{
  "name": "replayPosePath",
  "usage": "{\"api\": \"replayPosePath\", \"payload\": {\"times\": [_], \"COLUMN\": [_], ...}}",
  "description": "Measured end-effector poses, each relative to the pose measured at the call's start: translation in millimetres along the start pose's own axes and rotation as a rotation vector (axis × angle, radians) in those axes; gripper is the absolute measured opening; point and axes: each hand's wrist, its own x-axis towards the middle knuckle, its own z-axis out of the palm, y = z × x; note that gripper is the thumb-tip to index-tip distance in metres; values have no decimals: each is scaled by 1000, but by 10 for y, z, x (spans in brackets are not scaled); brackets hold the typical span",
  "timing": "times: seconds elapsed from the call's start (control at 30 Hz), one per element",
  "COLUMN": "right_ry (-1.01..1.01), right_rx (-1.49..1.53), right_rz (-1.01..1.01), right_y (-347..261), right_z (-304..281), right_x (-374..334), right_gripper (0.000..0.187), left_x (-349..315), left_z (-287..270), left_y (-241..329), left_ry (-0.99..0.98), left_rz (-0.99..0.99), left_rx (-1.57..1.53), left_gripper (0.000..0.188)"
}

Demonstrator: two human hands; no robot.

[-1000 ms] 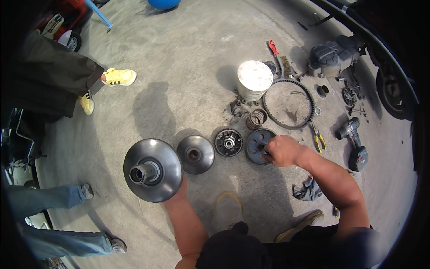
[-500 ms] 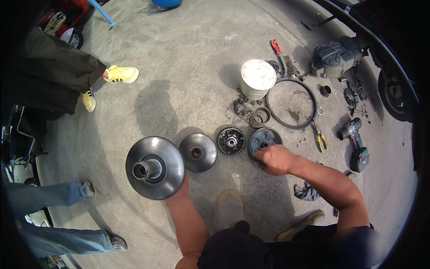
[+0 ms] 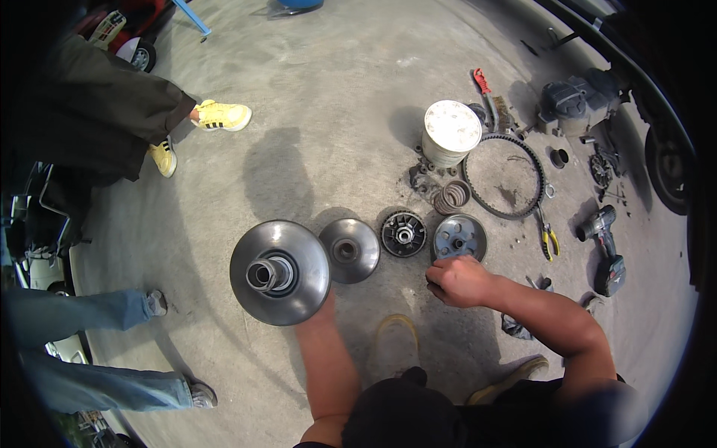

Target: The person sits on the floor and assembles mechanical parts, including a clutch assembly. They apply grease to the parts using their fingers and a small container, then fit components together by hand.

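Two bare hands over a concrete floor (image 3: 358, 104): the left hand (image 3: 321, 305) holds up a large metal disc (image 3: 281, 272), and the right hand (image 3: 461, 281) is curled at a grey drum (image 3: 458, 235).
The person's left hand grips the disc from beneath, its fingers hidden by the metal, while the short tube at the disc's centre points up; the right hand is bunched, knuckles up, over the drum's near rim, its fingertips out of sight, so one cannot tell whether it pinches the rim or something small. Between the hands, a smaller disc (image 3: 349, 251) and a ribbed wheel (image 3: 404, 233) lie side by side on the floor, with a coil spring (image 3: 452, 197) just beyond the drum.
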Motion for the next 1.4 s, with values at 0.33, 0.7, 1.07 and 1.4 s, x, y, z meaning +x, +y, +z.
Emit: {"api": "replayPosePath", "payload": {"times": [0.33, 0.7, 1.07, 1.4], "right_ry": [159, 177, 131, 310], "right_rx": [1348, 1825, 1809, 1884], "right_rz": [579, 547, 570, 520], "right_y": [-381, -553, -553, -564], "right_z": [553, 894, 873, 1058], "right_x": [742, 1147, 1066, 1261], "right_gripper": [42, 40, 39, 20], "left_x": [-5, -16, 11, 50], "left_z": [-16, -41, -37, -119], "left_y": [32, 95, 99, 162], "left_ry": [5, 28, 113, -119], "left_rz": [-44, -24, -35, 8], "left_rx": [-95, -1, -63, 37], "left_gripper": [41, 37, 38, 45]}}
